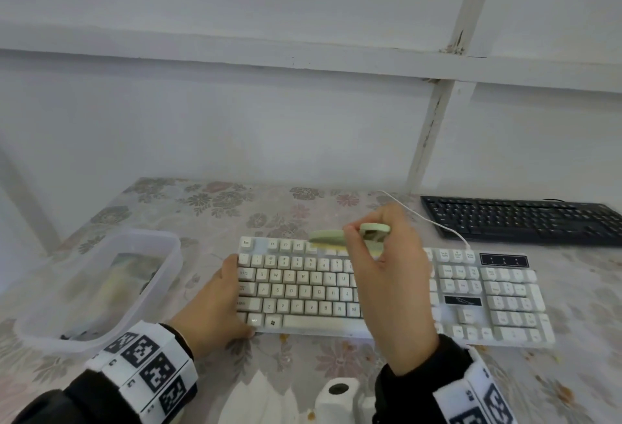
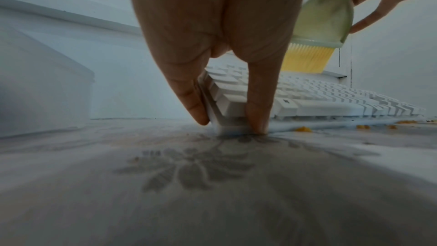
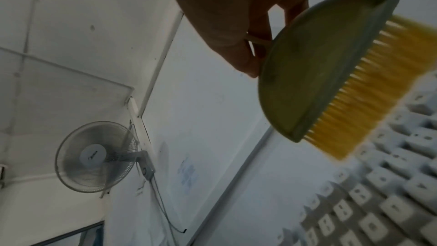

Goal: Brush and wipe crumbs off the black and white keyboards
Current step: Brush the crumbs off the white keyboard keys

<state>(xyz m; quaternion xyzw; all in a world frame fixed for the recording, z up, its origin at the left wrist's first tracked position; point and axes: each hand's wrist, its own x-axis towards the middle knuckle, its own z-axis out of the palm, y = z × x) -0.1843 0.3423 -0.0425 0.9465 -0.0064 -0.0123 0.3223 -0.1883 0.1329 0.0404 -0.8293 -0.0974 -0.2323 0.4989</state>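
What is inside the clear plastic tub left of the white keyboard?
Through the clear plastic tub wall, blurry yellowish material and something dark near the front corner show; the frosted plastic hides what they are. The left hand holds the white keyboard beside it.

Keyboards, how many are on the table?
2. The white keyboard lies in front of the person, under both hands. The black keyboard sits farther back on the right, partly cut off by the picture's edge.
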